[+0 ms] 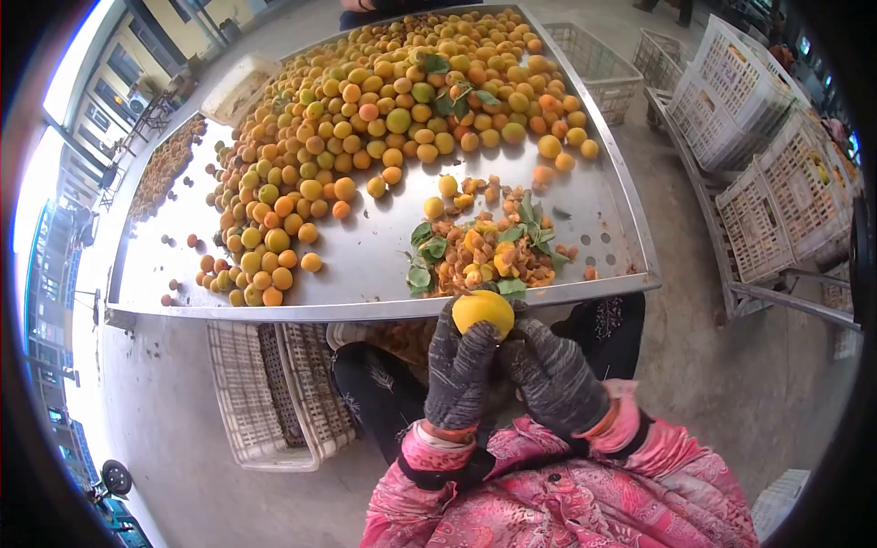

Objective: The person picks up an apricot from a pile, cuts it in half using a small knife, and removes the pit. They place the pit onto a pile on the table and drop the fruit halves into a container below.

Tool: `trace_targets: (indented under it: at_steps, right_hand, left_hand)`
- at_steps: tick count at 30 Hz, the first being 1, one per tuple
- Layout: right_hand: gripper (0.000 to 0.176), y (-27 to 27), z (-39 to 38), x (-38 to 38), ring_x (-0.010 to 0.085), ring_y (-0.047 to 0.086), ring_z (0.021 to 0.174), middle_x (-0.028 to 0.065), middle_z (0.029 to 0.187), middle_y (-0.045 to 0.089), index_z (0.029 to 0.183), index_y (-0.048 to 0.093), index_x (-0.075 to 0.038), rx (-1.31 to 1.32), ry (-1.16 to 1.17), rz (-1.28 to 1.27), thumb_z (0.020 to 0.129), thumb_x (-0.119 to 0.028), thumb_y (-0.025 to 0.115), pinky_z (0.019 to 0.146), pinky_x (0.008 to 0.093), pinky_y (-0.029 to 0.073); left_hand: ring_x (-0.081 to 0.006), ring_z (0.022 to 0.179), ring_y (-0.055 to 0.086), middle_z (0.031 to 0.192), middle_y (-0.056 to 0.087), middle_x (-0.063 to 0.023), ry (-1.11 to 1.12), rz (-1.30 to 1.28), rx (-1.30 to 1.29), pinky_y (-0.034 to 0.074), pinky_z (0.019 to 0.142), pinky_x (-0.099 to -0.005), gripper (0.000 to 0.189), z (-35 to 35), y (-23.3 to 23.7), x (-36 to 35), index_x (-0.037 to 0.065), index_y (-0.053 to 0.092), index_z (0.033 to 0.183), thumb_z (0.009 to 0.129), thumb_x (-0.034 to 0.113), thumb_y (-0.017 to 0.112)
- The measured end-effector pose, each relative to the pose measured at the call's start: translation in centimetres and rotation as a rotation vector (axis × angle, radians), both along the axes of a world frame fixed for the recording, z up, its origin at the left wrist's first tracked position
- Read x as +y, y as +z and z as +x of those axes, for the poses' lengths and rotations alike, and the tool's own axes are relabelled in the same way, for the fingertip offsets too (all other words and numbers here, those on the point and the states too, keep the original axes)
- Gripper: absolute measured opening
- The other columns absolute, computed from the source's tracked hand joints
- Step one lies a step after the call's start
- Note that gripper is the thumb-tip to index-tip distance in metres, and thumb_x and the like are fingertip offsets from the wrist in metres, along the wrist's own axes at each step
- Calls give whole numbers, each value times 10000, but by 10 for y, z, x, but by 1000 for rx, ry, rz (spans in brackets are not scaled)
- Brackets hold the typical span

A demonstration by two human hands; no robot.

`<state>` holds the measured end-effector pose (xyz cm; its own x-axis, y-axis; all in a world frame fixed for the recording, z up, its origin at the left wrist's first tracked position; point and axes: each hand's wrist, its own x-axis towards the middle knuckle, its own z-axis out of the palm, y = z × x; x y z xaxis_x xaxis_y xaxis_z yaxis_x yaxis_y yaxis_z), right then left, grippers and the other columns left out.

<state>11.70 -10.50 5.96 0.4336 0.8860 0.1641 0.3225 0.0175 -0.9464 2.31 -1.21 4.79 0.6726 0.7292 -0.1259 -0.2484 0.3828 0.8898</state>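
Observation:
Both of my hands wear dark grey gloves and meet just below the near edge of a metal table (384,309). A yellow apricot (482,313) sits in the fingers of my left hand (457,370). My right hand (551,370) is closed right beside the fruit, its fingertips partly hidden, and what they hold cannot be made out. Just beyond, a pile of split, brownish fruit pieces (484,251) mixed with green leaves (427,251) lies on the tabletop. Whole apricots (365,110) cover much of the far and left parts.
Crates (297,393) stand under the table's near edge at the left. More white crates (735,96) are stacked on a cart (694,187) at the right. Small brown pits (169,169) lie at the table's left. Part of another person (359,16) shows beyond the far edge.

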Motion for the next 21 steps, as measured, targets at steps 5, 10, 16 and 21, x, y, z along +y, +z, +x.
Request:
trace_targets:
  at_steps: [5,10,16,21]
  right_hand:
    - [260,-12,0,-9,327,582,944,219,1091,547,1070,555,42,-62,46,-20,827,-46,521,758,363,495]
    - [262,8,30,-16,330,596,879,207,1032,562,1062,570,12,145,357,-214,812,-61,542,720,372,505]
    - [224,-1,35,-19,330,601,820,200,1003,567,1030,594,-18,123,381,-176,820,-81,546,683,369,506]
    - [249,-2,17,-18,326,603,842,186,1005,573,1061,573,-19,11,195,-110,817,-67,560,699,347,502]
  left_hand:
    - [-149,966,534,1077,542,-82,-32,-55,-46,437,835,-266,473,-6,-5,8,-4,404,1229,821,123,607]
    - [-143,988,521,1083,543,-85,-413,159,1,426,863,-276,536,-23,13,32,-17,392,1243,796,125,651]
    - [-143,977,529,1074,555,-81,-292,125,-33,431,854,-276,522,-16,8,21,-23,414,1218,780,107,665]
    - [-139,926,539,1038,572,-79,-2,-15,106,445,809,-267,397,-10,12,-6,-27,491,1151,802,123,609]
